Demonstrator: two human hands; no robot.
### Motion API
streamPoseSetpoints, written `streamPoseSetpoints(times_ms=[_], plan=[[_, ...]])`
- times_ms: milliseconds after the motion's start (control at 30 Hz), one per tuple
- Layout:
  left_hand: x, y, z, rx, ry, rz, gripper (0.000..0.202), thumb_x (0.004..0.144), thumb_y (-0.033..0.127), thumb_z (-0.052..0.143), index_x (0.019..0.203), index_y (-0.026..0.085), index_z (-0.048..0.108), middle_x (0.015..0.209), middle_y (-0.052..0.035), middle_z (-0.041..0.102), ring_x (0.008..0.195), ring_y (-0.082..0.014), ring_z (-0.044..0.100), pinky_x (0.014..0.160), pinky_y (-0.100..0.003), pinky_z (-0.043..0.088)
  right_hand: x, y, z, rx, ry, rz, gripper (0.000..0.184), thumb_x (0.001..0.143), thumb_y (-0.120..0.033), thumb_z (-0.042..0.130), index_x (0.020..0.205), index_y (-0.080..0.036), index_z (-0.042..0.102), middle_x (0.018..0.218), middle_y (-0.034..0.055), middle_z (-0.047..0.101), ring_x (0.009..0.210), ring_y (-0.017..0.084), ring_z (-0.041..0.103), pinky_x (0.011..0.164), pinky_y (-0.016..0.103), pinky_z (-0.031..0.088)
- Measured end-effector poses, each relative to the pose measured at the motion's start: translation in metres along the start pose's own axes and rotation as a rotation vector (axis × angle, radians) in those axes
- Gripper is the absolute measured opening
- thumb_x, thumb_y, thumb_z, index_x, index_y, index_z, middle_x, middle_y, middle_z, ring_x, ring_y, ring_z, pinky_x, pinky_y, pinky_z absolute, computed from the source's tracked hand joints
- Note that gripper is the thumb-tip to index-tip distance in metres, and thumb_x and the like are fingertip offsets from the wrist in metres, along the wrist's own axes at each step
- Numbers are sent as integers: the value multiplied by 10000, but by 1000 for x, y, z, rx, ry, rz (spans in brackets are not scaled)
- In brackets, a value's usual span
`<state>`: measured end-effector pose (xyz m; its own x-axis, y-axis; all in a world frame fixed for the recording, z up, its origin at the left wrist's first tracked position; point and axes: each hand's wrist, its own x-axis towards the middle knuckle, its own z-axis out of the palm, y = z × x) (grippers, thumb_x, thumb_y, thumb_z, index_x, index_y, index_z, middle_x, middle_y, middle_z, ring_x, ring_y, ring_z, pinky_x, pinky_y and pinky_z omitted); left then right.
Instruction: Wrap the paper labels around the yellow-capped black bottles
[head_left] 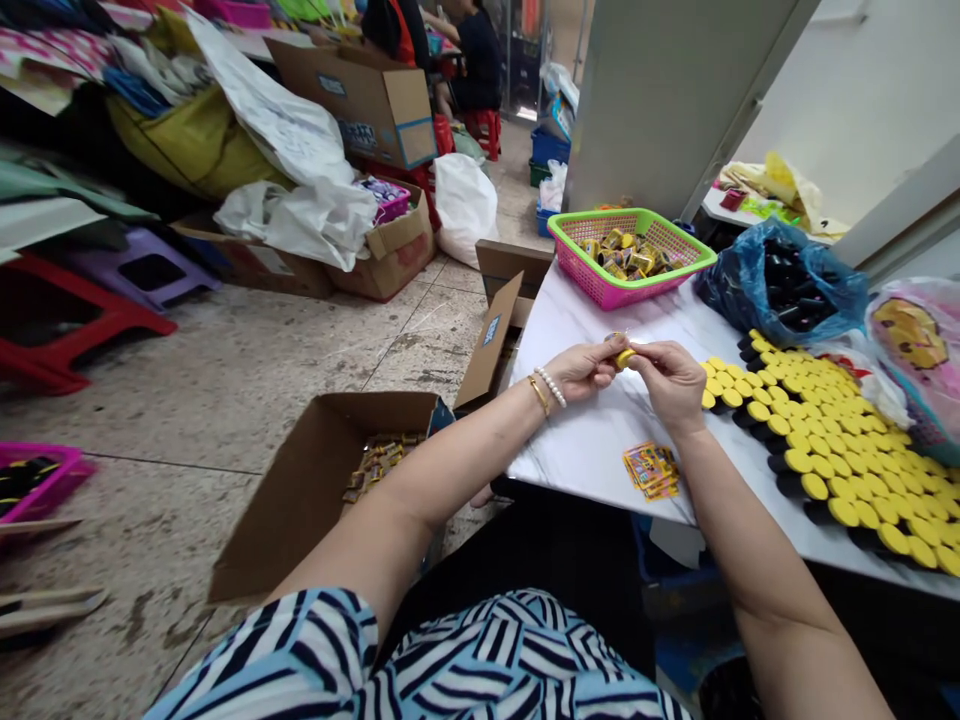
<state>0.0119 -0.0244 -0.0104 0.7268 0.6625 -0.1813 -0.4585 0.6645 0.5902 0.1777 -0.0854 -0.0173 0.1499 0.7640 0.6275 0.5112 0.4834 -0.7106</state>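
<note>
My left hand [577, 368] and my right hand [670, 385] meet above a white marble-patterned table [577, 440], pinching a small yellow-capped item [624, 358] between their fingers. Its lower part is hidden by my fingers. A gold bangle and a pearl bracelet circle my left wrist. Below my right hand lies a small stack of printed orange-and-yellow wrappers [651, 472]. To its right, several rows of black tubes with yellow caps [817, 445] lie close together on the table.
A green-rimmed pink basket [645, 214] of wrapped items stands beyond my hands. A blue bag of black tubes [780, 285] sits at the table's far right. Left of the table, an open cardboard box [300, 500] on the floor holds wrapped items. A seated person [476, 60] works farther back.
</note>
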Motion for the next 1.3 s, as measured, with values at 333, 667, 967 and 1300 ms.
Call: streamPoseSetpoints(times_ms=[333, 667, 967, 1300], plan=[[-8, 5, 4, 56, 37, -59, 234, 963, 281, 707, 815, 111, 642, 598, 51, 473, 348, 34, 257, 309, -71, 154, 1, -1, 1, 37, -50, 9, 257, 841, -392, 807, 1070, -275, 801, 1072, 49, 732, 862, 187, 712, 765, 355, 644], [-6, 7, -1, 45, 43, -85, 187, 1007, 239, 626, 859, 128, 652, 602, 37, 524, 322, 27, 281, 307, -73, 155, 3, -3, -2, -22, -58, -44, 226, 864, -382, 785, 1066, -285, 806, 1065, 56, 719, 913, 205, 712, 774, 372, 661], [-14, 10, -5, 53, -17, -96, 217, 991, 292, 659, 843, 133, 646, 558, 53, 522, 292, 19, 260, 286, -88, 142, -5, -17, 5, -14, -84, -2, 229, 848, -373, 802, 1069, -310, 803, 1024, 42, 696, 767, 187, 729, 674, 378, 681], [-14, 14, -8, -13, 3, -64, 257, 1016, 283, 620, 816, 123, 641, 551, 37, 532, 296, 22, 282, 299, -89, 143, 3, -10, 17, 213, -172, 281, 380, 781, -411, 855, 1114, -262, 750, 946, 7, 772, 790, 189, 774, 820, 428, 692]])
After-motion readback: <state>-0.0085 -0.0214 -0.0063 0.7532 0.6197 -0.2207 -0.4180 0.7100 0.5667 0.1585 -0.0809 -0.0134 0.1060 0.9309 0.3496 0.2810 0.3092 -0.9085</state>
